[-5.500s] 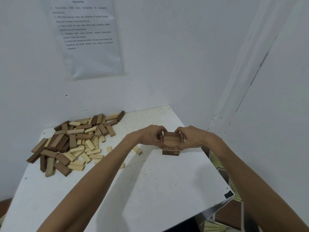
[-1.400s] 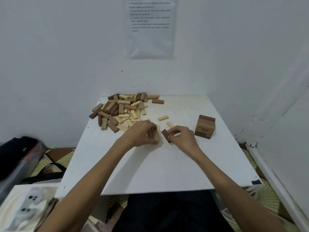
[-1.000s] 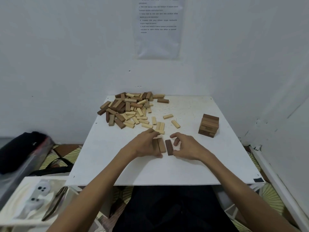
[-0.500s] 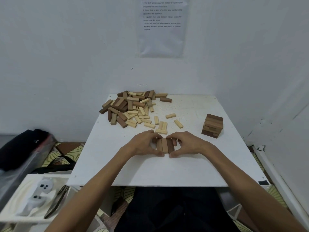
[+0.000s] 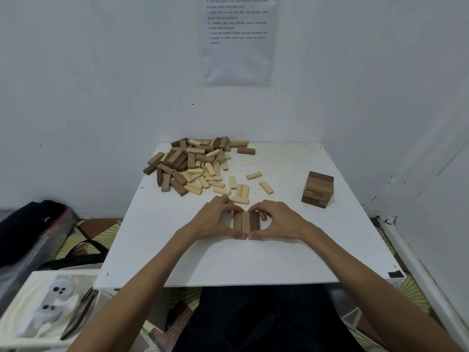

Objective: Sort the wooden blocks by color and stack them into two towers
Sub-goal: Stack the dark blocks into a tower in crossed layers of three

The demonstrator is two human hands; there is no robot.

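On the white surface (image 5: 228,262), the left grip (image 5: 215,219) and right grip (image 5: 276,219) were curled in from either side, holding a row of three brown blocks (image 5: 246,221) that lay flat, pressed side by side, with the thumbs meeting at the near ends. Just beyond lay a few loose pale blocks (image 5: 239,190). Farther right, well apart, stood a short brown tower (image 5: 318,189). At the far left sat the mixed pile (image 5: 193,163), and a printed sheet (image 5: 237,39) hung on the wall.
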